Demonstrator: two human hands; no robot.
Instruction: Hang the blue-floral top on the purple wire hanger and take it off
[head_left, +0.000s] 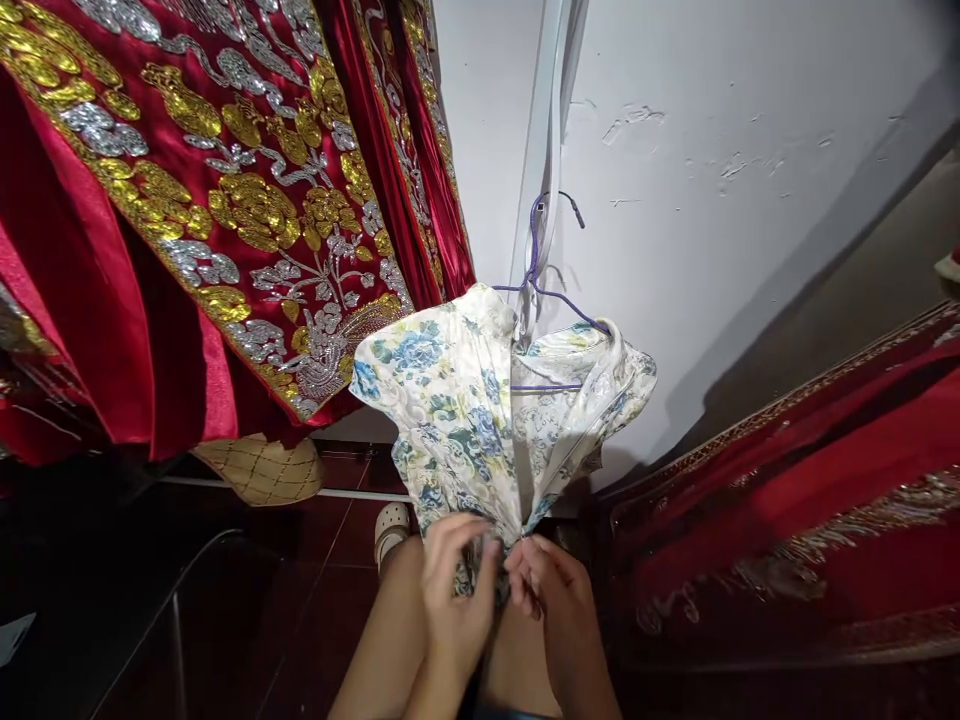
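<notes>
A cream floral dress [457,400] with blue and green flowers hangs on a purple wire hanger [536,285], which is hooked on a white wall fitting. Its back opening runs down the middle, with the two edges apart above and pulled together at the bottom. My left hand [454,590] pinches the cloth on the left side of that opening. My right hand [551,590] pinches the right side, fingertips almost touching the left hand's. What sits between the fingertips is too small to make out.
Red garments with gold and silver embroidery [225,200] hang at the left, and another red embroidered garment [810,500] lies at the right. A white wall [712,200] is behind the dress. My leg and a sandalled foot [390,530] show over dark red floor tiles.
</notes>
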